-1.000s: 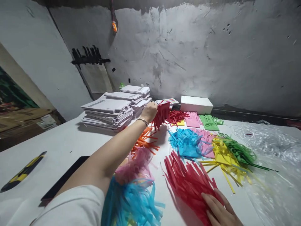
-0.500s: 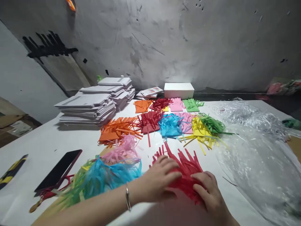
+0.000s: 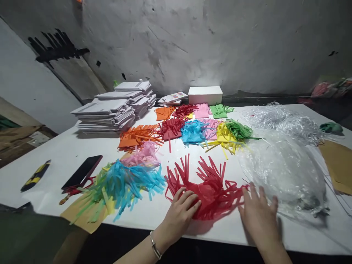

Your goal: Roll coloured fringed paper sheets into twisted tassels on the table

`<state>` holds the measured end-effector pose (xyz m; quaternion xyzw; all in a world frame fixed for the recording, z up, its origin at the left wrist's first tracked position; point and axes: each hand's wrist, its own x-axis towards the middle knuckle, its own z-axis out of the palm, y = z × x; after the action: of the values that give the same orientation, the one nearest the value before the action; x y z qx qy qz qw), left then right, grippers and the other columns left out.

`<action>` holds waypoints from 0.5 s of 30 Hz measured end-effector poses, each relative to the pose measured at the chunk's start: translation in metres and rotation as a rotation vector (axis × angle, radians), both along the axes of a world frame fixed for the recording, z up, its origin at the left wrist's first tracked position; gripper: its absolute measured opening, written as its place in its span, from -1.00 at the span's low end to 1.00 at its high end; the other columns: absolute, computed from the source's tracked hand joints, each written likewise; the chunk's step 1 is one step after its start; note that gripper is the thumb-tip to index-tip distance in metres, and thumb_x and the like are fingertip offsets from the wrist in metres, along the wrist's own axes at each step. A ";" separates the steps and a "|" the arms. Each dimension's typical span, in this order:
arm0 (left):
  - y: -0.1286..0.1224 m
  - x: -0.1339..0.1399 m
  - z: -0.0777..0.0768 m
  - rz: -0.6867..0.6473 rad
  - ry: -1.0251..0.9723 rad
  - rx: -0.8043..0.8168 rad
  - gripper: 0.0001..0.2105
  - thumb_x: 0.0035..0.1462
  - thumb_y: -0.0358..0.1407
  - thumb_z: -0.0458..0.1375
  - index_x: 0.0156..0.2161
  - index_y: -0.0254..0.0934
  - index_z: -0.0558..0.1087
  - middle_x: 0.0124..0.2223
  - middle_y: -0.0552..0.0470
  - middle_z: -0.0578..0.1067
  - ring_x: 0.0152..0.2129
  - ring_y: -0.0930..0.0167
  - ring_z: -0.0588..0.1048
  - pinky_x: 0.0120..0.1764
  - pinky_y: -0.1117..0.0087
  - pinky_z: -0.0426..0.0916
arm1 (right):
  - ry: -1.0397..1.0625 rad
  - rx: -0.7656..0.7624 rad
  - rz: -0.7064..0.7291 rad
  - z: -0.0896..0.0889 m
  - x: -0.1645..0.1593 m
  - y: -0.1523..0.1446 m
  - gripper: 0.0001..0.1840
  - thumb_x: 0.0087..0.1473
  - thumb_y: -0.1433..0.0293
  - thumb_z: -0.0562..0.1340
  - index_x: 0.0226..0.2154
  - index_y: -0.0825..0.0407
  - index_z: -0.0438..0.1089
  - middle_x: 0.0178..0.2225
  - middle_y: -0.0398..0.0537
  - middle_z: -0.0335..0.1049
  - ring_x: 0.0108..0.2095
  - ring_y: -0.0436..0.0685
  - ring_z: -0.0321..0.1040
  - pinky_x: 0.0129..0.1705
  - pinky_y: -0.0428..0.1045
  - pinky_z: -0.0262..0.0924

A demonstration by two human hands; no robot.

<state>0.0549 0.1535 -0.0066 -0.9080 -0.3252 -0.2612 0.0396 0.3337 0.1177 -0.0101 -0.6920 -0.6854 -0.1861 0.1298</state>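
Red fringed tissue paper (image 3: 207,196) lies spread near the table's front edge, its cut strips fanning away from me and to the right. My left hand (image 3: 183,209), with a silver bangle at the wrist, has its fingers curled together over the left side of this paper. At the paper's right end, my right hand (image 3: 260,211) is open, fingers spread low over the table, the tips by the loose red strips. Blue fringed tissue (image 3: 132,181) sits to the left over green and yellow strips. Pink fringe (image 3: 144,154) lies just behind it.
Folded fringe bundles in orange (image 3: 137,137), blue (image 3: 194,132), yellow (image 3: 224,137) and other colours stand in rows behind. Clear plastic (image 3: 283,172) covers the right side. White stacks (image 3: 104,117), a white box (image 3: 205,95), a phone (image 3: 82,171) and a yellow-black cutter (image 3: 36,175) surround them.
My right hand has moved off the red tissue to the right and spread its fingers. The red tissue now lies more spread out. My view has shifted, showing the table's front edge.
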 end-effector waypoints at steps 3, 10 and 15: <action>-0.010 0.003 -0.007 0.009 0.006 -0.086 -0.76 0.34 -0.47 0.03 -0.02 -0.26 0.51 -0.04 -0.07 0.59 -0.08 0.26 0.48 0.15 0.02 0.25 | 0.117 0.128 0.125 0.009 -0.004 -0.013 -0.56 0.13 0.58 0.07 0.06 0.29 0.37 0.15 0.44 0.33 0.15 0.56 0.26 0.15 0.49 0.14; -0.005 -0.018 -0.003 -0.103 0.132 -0.139 -0.70 0.36 -0.42 0.05 0.13 -0.21 0.44 0.09 -0.06 0.56 0.07 0.28 0.44 0.27 0.03 0.15 | 0.213 0.019 0.821 0.007 -0.061 0.012 -0.60 0.11 0.67 0.08 -0.11 0.07 0.49 -0.18 -0.04 0.57 -0.10 0.12 0.47 0.21 0.10 0.22; -0.002 -0.039 -0.007 0.000 0.081 -0.184 -0.65 0.38 -0.47 -0.06 0.15 -0.23 0.41 0.08 -0.07 0.58 0.03 0.24 0.49 0.27 -0.07 0.10 | 0.290 0.085 0.612 0.002 -0.053 0.006 -0.63 0.16 0.61 0.13 0.01 0.21 0.43 0.02 0.24 0.48 0.08 0.35 0.36 0.24 0.37 0.05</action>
<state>0.0161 0.1514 -0.0138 -0.9177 -0.3458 -0.1932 -0.0306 0.2805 0.1232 -0.0082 -0.4675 -0.8272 -0.0664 0.3044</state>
